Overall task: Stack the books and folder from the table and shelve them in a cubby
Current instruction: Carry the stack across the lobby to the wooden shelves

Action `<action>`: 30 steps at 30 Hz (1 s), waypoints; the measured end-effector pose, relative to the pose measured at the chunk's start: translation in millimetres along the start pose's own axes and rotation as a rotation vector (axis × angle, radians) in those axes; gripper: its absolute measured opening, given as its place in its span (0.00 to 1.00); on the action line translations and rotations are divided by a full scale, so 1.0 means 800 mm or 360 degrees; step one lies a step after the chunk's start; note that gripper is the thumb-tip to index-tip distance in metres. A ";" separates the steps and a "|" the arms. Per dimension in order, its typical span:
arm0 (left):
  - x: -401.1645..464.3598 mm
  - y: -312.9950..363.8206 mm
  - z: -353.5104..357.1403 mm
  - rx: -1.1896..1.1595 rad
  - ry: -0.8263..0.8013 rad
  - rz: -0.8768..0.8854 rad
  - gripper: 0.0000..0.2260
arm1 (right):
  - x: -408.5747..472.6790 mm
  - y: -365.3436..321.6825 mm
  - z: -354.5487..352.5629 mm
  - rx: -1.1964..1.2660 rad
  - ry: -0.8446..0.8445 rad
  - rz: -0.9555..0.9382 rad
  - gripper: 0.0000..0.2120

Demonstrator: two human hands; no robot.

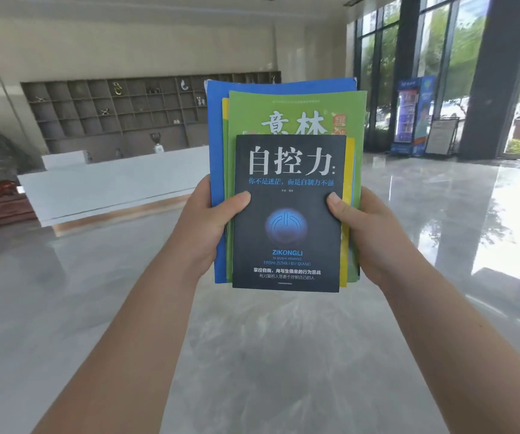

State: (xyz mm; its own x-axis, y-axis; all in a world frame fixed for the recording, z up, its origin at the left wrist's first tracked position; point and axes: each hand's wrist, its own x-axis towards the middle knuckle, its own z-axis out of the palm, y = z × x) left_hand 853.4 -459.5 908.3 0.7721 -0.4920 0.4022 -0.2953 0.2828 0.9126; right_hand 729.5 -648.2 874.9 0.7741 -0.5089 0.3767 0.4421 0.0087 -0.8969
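Note:
I hold a stack in both hands in front of me, above the floor. A dark blue-black book (pixel 288 233) lies on top, over a green magazine (pixel 296 111) and a yellow-edged book (pixel 349 170). A blue folder (pixel 218 136) is at the bottom. My left hand (pixel 208 227) grips the stack's left edge with the thumb on the dark cover. My right hand (pixel 368 230) grips the right edge the same way. A dark wall of cubbies (pixel 121 111) stands far off at the back left.
A long white counter (pixel 111 183) runs in front of the cubby wall. Polished grey marble floor (pixel 252 355) stretches between me and it. Reddish furniture (pixel 1 202) sits at far left. Glass windows, a blue vending machine (pixel 409 117) and a sign stand at right.

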 end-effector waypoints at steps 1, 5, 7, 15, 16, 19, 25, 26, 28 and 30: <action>0.028 -0.009 0.000 0.0000 -0.0035 0.0010 0.13 | 0.021 0.006 -0.002 -0.0008 0.0035 -0.0007 0.16; 0.141 -0.059 0.014 -0.0053 -0.0161 0.0033 0.14 | 0.107 0.029 -0.026 -0.0097 0.0164 -0.0055 0.15; 0.199 -0.090 0.029 -0.0098 -0.0229 0.0049 0.14 | 0.157 0.044 -0.046 -0.0148 0.0208 -0.0088 0.15; 0.438 -0.186 0.110 -0.0202 -0.0385 0.0090 0.16 | 0.373 0.089 -0.137 -0.0209 0.0328 -0.0161 0.15; 0.468 -0.192 0.122 -0.0219 -0.0398 0.0100 0.15 | 0.401 0.088 -0.147 -0.0213 0.0342 -0.0169 0.15; 0.563 -0.216 0.160 -0.0239 -0.0447 0.0122 0.12 | 0.487 0.091 -0.180 -0.0258 0.0400 -0.0208 0.14; 0.746 -0.295 0.213 -0.0290 -0.0498 0.0125 0.13 | 0.654 0.131 -0.238 -0.0278 0.0452 -0.0226 0.10; 0.776 -0.311 0.219 -0.0295 -0.0503 0.0120 0.13 | 0.681 0.143 -0.246 -0.0283 0.0468 -0.0219 0.09; 0.842 -0.350 0.230 -0.0309 -0.0534 0.0119 0.15 | 0.743 0.172 -0.266 -0.0298 0.0475 -0.0214 0.10; 0.902 -0.384 0.237 -0.0309 -0.0551 0.0108 0.16 | 0.801 0.201 -0.283 -0.0315 0.0493 -0.0213 0.11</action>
State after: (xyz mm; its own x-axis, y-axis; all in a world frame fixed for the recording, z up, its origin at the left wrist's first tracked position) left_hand 1394.2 -1057.6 931.5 0.5093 -0.7060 0.4921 -0.2018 0.4579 0.8658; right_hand 1194.5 -1167.7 919.4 0.5285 -0.7303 0.4328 0.4106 -0.2263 -0.8833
